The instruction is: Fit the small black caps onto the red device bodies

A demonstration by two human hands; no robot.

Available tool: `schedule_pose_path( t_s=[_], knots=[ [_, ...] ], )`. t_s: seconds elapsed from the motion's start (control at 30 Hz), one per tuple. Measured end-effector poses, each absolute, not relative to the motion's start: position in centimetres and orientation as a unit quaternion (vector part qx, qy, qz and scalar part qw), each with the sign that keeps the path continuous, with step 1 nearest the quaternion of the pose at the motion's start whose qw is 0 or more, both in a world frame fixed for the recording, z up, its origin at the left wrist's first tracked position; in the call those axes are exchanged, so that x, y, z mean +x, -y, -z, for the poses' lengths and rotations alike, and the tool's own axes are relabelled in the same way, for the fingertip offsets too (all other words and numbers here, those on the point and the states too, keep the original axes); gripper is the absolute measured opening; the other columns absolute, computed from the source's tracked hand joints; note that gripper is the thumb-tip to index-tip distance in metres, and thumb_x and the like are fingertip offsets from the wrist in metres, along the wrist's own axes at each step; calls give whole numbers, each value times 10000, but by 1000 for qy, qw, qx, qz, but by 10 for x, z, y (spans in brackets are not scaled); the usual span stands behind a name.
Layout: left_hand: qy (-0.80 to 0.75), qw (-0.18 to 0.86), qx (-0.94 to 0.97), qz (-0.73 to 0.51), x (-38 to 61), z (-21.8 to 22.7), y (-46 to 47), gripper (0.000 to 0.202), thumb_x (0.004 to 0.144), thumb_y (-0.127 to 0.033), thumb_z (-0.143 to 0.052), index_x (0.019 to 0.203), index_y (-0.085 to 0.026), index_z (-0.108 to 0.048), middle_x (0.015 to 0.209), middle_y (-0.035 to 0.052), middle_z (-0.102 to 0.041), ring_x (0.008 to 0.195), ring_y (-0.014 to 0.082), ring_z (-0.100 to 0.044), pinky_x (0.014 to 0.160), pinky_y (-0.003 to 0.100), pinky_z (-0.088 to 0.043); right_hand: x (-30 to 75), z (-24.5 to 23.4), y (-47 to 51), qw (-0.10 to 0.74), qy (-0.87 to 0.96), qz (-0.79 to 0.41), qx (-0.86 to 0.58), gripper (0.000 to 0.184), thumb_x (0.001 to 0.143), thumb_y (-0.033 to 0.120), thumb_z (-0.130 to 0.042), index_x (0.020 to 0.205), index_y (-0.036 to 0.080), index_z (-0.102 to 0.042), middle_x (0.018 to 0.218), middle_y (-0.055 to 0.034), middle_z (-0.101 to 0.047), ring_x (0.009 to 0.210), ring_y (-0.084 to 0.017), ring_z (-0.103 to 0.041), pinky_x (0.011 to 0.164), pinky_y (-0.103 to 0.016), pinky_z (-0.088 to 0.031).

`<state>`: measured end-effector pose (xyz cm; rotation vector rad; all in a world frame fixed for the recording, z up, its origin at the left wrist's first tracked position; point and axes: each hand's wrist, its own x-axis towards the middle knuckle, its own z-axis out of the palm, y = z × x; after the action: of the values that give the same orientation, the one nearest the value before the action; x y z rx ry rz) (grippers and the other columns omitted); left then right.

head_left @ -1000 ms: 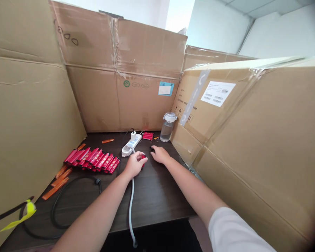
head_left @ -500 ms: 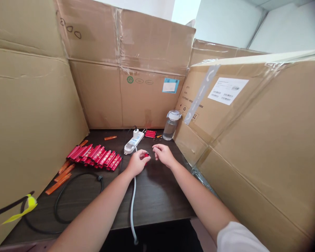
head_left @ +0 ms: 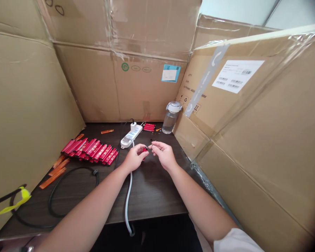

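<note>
My left hand (head_left: 134, 158) is closed on a small red bar (head_left: 144, 149) with a dark end, held upright between thumb and fingers just above the table. Just to its right, my right hand (head_left: 163, 154) has thumb and fingertips pinched together close to the bar's top. Whatever those fingertips hold, if anything, is too small to make out. Several similar red bars (head_left: 90, 150) with black ends and gold lettering lie in an overlapping row on the left. A smaller group of red bars (head_left: 149, 127) rests at the back.
A white power strip (head_left: 131, 135) with plugs sits behind my left hand, its pale cable (head_left: 128, 199) running to the front edge. Orange strips (head_left: 52, 177) and a looped black cable (head_left: 51, 196) lie left. A water bottle (head_left: 170, 118) stands back right. Cardboard walls (head_left: 91, 84) enclose the table.
My view has tilted down and shifted a little. The right hand has come closer to the red bar, which stays in my left hand.
</note>
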<state>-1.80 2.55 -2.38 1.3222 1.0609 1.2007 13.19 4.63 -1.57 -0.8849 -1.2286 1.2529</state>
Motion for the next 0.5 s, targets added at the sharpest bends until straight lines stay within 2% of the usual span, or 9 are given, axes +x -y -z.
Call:
schedule_pose_path(
  t_s=[0.1,0.2,0.5],
  knots=[
    [-441,498,559,-495,-17,24,-26,282,682,-336,-687,873,-161,-577,776,25,-647,670,137,-600,616,261,-489,129,15,-41,555,570,-477,-373,231,705,316,-688,872,156,-699,880,-70,-704,607,-115,-602,621,-297,-532],
    [-436,486,573,-496,-17,25,-26,244,697,-324,-676,854,-162,-583,792,38,-665,700,147,-614,649,274,-500,127,17,-39,554,605,-445,-359,196,710,316,-677,837,168,-701,919,-59,-674,602,-115,-615,623,-302,-553],
    [-432,454,601,-497,-17,22,-24,210,732,-287,-639,894,-159,-597,875,58,-676,801,174,-634,727,302,-512,124,23,-37,570,608,-416,-363,164,703,287,-697,817,168,-693,842,-51,-673,677,-152,-631,633,-306,-563]
  ],
)
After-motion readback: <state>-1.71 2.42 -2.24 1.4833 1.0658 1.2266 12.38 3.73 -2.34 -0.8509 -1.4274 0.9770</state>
